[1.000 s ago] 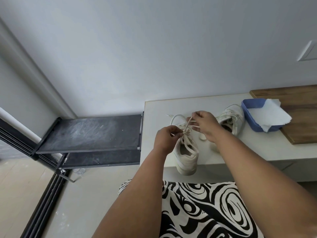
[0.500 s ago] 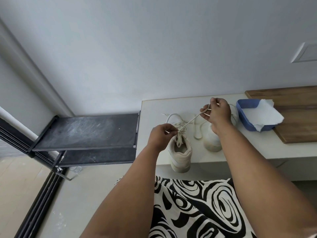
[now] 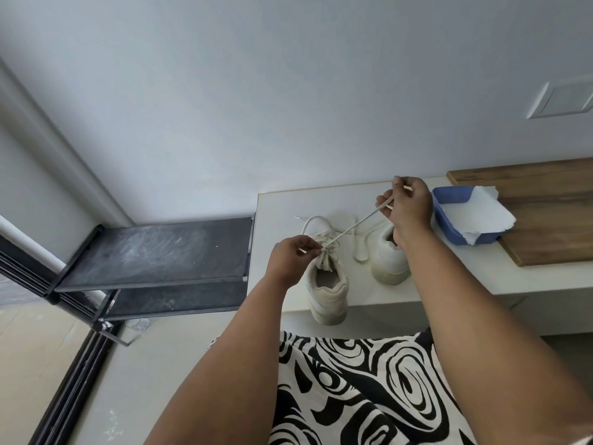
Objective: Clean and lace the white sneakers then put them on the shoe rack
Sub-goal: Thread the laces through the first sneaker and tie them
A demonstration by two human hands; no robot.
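- Two white sneakers are sitting on the bench [image 3: 321,200]; the near sneaker [image 3: 327,292] is overhanging its front edge.
- Left hand [image 3: 290,260] is pinching the lace [image 3: 356,224] at the tongue.
- Right hand [image 3: 406,203], at two o'clock from the left, is gripping the taut lace end above the far sneaker [image 3: 390,258].
- Shoe rack [image 3: 154,252] is standing at nine o'clock.

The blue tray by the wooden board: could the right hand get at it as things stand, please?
Probably yes for reach: the blue tray sits just right of the right hand, nothing between. But that hand is gripping the lace, pulled taut from the near sneaker, and must let go first.
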